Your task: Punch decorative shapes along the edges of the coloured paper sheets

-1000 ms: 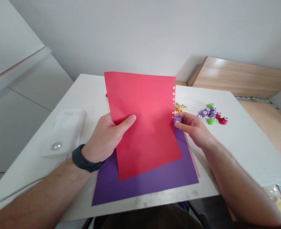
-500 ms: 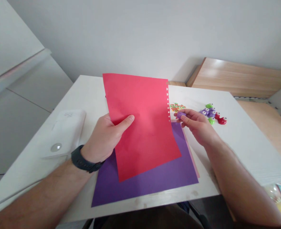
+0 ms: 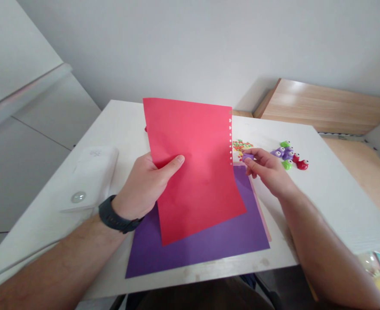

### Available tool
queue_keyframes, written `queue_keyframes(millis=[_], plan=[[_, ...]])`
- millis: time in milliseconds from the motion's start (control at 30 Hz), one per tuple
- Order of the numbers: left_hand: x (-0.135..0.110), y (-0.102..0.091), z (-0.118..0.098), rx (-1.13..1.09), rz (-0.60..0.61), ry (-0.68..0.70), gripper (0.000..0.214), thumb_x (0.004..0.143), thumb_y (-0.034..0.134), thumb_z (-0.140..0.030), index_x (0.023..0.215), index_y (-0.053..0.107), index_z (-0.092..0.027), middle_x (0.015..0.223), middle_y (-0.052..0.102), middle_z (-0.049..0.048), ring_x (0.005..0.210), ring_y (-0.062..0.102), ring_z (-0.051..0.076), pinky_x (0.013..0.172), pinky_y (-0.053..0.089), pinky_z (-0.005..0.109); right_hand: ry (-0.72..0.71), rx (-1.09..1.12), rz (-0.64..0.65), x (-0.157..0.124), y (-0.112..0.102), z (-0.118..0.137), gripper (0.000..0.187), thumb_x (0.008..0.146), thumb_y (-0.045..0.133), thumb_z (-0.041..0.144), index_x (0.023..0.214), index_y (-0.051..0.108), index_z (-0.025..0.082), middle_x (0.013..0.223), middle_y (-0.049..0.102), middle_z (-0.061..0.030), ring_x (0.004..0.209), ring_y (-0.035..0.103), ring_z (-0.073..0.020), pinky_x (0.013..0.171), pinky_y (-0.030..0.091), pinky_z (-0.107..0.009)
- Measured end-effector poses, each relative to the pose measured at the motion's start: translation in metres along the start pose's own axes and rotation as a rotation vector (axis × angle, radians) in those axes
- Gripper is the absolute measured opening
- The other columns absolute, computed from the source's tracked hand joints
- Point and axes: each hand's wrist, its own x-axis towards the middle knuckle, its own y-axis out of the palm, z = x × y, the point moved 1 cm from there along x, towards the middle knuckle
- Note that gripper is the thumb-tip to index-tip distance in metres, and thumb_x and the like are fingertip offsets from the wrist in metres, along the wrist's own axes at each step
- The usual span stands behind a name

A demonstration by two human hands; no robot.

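Observation:
My left hand (image 3: 147, 185) grips a red sheet of paper (image 3: 199, 142) at its left side, thumb on the front, fingers hidden behind. The sheet is held up and tilted; a row of small punched shapes runs down the upper part of its right edge. Beneath it lies a purple sheet (image 3: 190, 258), with a pink sheet (image 3: 261, 206) showing along its right side. Between thumb and fingers of my right hand (image 3: 269, 170) is a small purple paper punch (image 3: 248, 157), just right of the red sheet and apart from it.
Red, green and yellow paper cut-outs (image 3: 242, 145) lie scattered behind my right hand. Several purple, green and red punches with bulging eyes (image 3: 288, 155) cluster to the right. A white device (image 3: 88, 178) with a cable sits on the white table (image 3: 332, 193) at left. Wooden boards (image 3: 325, 105) stand behind.
The view has shifted slightly. My right hand has drawn the purple punch a little farther from the red sheet's edge. My left hand keeps the same hold.

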Motion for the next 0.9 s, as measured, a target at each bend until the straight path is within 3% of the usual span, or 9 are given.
queue_keyframes(millis=[167,467,667,900], plan=[[-0.001,0.0,-0.001,0.01,0.0,-0.001,0.039,0.086,0.088,-0.043,0.121,0.083,-0.028,0.139,0.077,0.0071,0.134,0.069,0.041,0.113,0.059,0.058,-0.062,-0.428,-0.051,-0.005,-0.003,0.003,0.039,0.098,0.07,0.049,0.13,0.068,0.027,0.06,0.061,0.0052,0.052,0.057,-0.0176,0.055,0.038,-0.033],[0.0,0.0,0.0,0.02,-0.005,-0.011,0.042,0.086,0.088,-0.047,0.123,0.081,-0.027,0.139,0.077,0.0071,0.135,0.068,0.039,0.112,0.059,0.055,-0.101,-0.521,-0.038,-0.007,-0.002,0.013,0.036,0.096,0.07,0.043,0.128,0.071,0.025,0.061,0.06,0.0036,0.051,0.051,-0.0169,0.057,0.036,-0.034],[0.0,-0.001,0.0,0.031,0.016,-0.006,0.042,0.089,0.085,-0.049,0.125,0.08,-0.026,0.143,0.074,0.0077,0.134,0.069,0.037,0.115,0.057,0.055,-0.026,-0.276,-0.115,-0.001,-0.006,0.002,0.041,0.093,0.076,0.051,0.124,0.07,0.025,0.068,0.063,0.003,0.056,0.055,-0.0165,0.056,0.041,-0.032],[-0.001,0.0,-0.001,0.011,0.011,-0.013,0.044,0.086,0.088,-0.049,0.123,0.08,-0.026,0.141,0.076,0.0078,0.13,0.071,0.037,0.113,0.059,0.054,0.031,0.111,-0.108,0.0,-0.004,0.007,0.038,0.091,0.08,0.053,0.113,0.069,0.023,0.067,0.062,0.0042,0.051,0.055,-0.0137,0.05,0.039,-0.031]])
